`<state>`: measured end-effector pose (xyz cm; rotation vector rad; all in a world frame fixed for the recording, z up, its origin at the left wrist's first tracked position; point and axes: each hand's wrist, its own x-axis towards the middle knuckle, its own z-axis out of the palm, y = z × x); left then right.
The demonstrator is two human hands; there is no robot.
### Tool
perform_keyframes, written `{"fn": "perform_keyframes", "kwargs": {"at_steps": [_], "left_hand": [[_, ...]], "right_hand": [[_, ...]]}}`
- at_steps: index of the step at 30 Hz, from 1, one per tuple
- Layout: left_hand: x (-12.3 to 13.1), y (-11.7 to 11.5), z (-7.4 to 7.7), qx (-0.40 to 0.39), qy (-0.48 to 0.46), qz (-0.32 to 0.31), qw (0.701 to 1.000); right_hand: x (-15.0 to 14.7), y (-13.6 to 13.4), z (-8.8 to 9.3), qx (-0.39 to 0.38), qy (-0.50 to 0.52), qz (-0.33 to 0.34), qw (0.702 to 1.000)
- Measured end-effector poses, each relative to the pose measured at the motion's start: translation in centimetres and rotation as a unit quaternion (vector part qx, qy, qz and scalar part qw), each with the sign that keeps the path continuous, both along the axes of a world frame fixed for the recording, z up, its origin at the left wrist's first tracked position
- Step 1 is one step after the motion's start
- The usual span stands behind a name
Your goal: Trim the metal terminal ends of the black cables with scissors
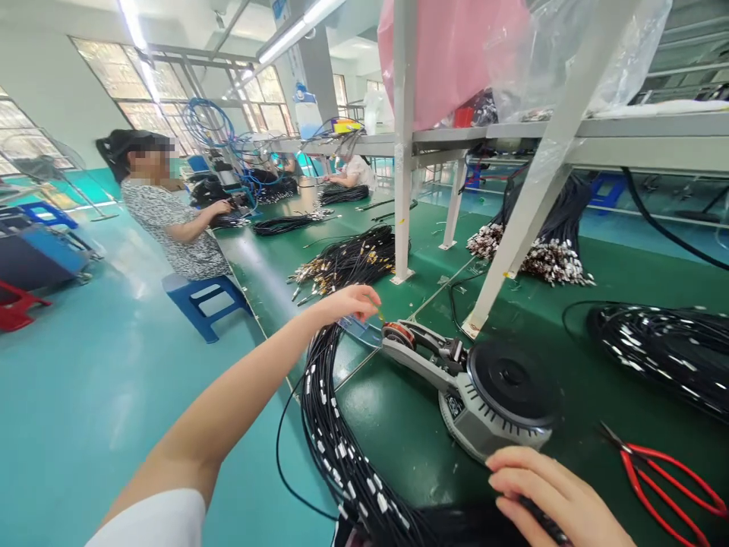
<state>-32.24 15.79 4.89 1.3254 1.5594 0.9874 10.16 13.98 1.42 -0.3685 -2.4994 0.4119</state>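
Observation:
My left hand reaches out over the green bench, fingers pinched on the far end of a thick bundle of black cables with white tags. The bundle curves from that hand down to the near edge. My right hand is curled on the near part of the same bundle at the bottom of the view. Between my hands stands a grey tape dispenser with a black round top; its orange-tipped nose points toward my left hand.
Red-handled scissors lie at the right. Another coil of tagged black cables sits further right. Piles of cables with connectors lie by white shelf legs. A seated person works at the left on a blue stool.

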Motion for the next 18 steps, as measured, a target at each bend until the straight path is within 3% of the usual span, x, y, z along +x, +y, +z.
{"fn": "perform_keyframes", "kwargs": {"at_steps": [10,18], "left_hand": [[1.6,-0.2,1.9,0.058,-0.019,0.051,0.997],[4.2,-0.8,4.8,0.032,0.115,0.054,0.991]], "right_hand": [[1.0,-1.8,0.7,-0.08,-0.064,-0.018,0.995],[1.7,-3.0,0.2,-0.086,-0.049,-0.009,0.995]]}}
